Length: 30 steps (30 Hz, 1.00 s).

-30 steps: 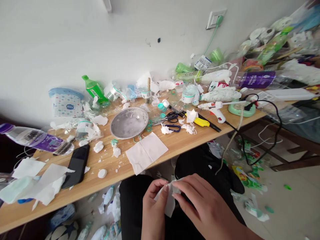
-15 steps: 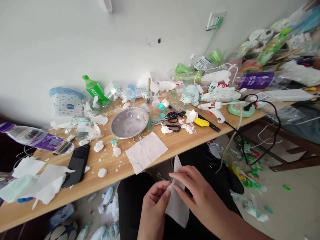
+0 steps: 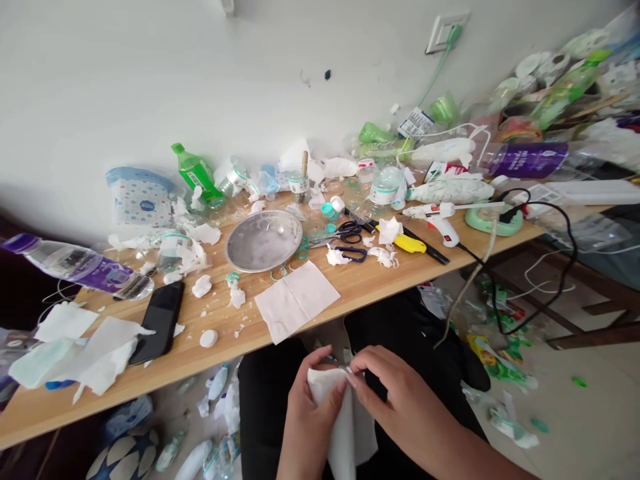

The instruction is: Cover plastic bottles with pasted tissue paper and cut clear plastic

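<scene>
Above my lap, both hands pinch a sheet of white tissue paper (image 3: 340,427). My left hand (image 3: 313,407) is closed on its left side, thumb in front. My right hand (image 3: 387,383) grips the top edge between thumb and fingertips, close beside the left fingers. The paper hangs down in folds between them. On the table edge just beyond lies a flat, creased sheet of paper (image 3: 297,301). Behind that sits a shallow metal bowl (image 3: 263,241) with whitish residue inside.
Scissors (image 3: 345,233), a yellow utility knife (image 3: 407,243) and a white glue gun (image 3: 440,223) lie right of the bowl. A phone (image 3: 157,323) and a purple-labelled bottle (image 3: 95,270) are at left. A black cable (image 3: 570,267) loops off the right edge. Litter covers the floor.
The paper has been turned or folded over, so a flap now lies across my left fingers. My hands stay close together. The view has shifted slightly.
</scene>
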Each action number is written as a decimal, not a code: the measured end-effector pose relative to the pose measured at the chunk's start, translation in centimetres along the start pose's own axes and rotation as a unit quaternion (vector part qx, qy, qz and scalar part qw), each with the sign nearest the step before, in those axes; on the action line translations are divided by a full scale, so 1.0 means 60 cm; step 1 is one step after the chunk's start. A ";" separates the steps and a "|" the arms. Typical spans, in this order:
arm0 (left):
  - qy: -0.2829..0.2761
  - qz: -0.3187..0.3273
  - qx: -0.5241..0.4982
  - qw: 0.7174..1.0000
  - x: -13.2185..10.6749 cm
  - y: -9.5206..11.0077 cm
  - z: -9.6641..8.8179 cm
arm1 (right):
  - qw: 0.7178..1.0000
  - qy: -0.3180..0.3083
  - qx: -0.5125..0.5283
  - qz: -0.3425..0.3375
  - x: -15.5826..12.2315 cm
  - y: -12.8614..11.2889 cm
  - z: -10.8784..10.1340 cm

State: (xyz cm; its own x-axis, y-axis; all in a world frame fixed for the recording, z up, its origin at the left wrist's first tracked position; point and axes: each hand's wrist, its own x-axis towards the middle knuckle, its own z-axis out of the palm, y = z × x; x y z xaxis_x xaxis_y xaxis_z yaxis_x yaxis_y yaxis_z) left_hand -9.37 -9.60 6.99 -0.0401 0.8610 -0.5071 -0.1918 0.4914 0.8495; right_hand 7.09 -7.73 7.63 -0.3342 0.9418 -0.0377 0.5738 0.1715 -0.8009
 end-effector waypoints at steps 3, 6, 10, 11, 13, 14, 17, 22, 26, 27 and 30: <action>-0.012 0.007 0.018 1.000 0.001 0.011 0.004 | 1.000 0.003 -0.016 -0.005 -0.008 0.000 0.002; -0.036 0.019 0.029 0.999 0.005 0.018 0.001 | 1.000 0.000 -0.019 -0.009 -0.011 0.006 0.001; -0.047 -0.001 0.010 0.999 0.012 0.023 -0.006 | 0.999 0.030 -0.001 -0.016 -0.016 0.016 0.005; -0.048 -0.012 -0.001 0.999 0.013 0.024 -0.009 | 0.998 0.045 0.002 -0.032 -0.018 0.016 0.007; -0.049 -0.034 -0.019 0.998 0.016 0.027 -0.014 | 0.994 0.073 0.002 -0.079 -0.021 0.014 0.010; -0.048 -0.039 -0.023 0.998 0.017 0.028 -0.017 | 0.991 0.080 -0.001 -0.105 -0.023 0.012 0.010; -0.049 -0.018 0.005 0.999 0.019 0.036 -0.024 | 0.981 0.079 -0.019 -0.175 -0.027 0.003 0.004; -0.089 -0.013 0.077 0.993 0.017 0.060 -0.033 | 0.973 -0.002 -0.006 -0.232 -0.027 -0.003 -0.023; -0.119 -0.026 0.098 0.988 0.005 0.080 -0.039 | 0.958 -0.036 0.023 -0.283 -0.015 0.007 -0.041; -0.128 -0.023 0.106 0.986 0.001 0.084 -0.040 | 0.950 -0.041 0.014 -0.308 -0.011 0.010 -0.044; -0.149 -0.018 0.124 0.981 -0.010 0.095 -0.041 | 0.927 -0.048 -0.040 -0.370 -0.003 0.016 -0.055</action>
State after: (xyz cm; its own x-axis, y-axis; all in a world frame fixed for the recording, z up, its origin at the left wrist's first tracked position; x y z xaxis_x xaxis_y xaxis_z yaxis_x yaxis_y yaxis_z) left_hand -12.88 -7.64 11.79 0.2576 0.8247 -0.5035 0.0579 0.5069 0.8600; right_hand 10.16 -6.77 8.86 -0.7208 0.5279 0.4492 0.2124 0.7851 -0.5818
